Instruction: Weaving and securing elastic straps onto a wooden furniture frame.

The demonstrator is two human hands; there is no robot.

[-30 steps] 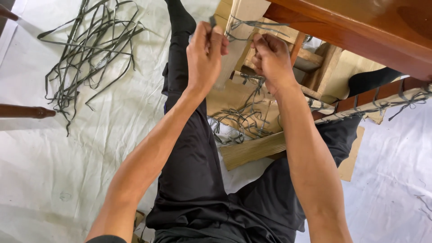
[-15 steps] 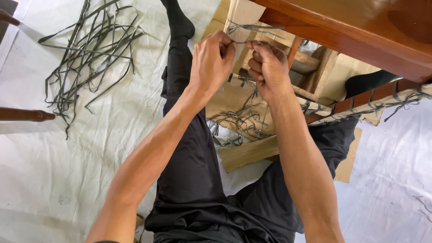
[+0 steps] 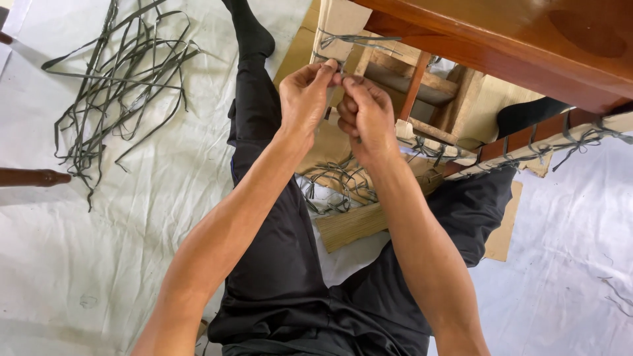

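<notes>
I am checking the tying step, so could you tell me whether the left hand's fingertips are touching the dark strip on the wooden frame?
Touching: in the head view the left hand pinches the dark strip between thumb and fingertips.

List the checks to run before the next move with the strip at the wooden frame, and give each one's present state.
1. Left hand pinches the dark strip between thumb and fingertips: ok.
2. Right hand is closed beside the left, on the same strip: ok, though its grip is partly hidden.
3. Strip runs around the pale frame post: ok.
4. Strip is taut at the knot: cannot tell.
5. Spare strips lie in a pile on the white sheet, apart from both hands: ok.
6. Loose strips lie under the frame, near the legs: not ok, tangled.
</notes>
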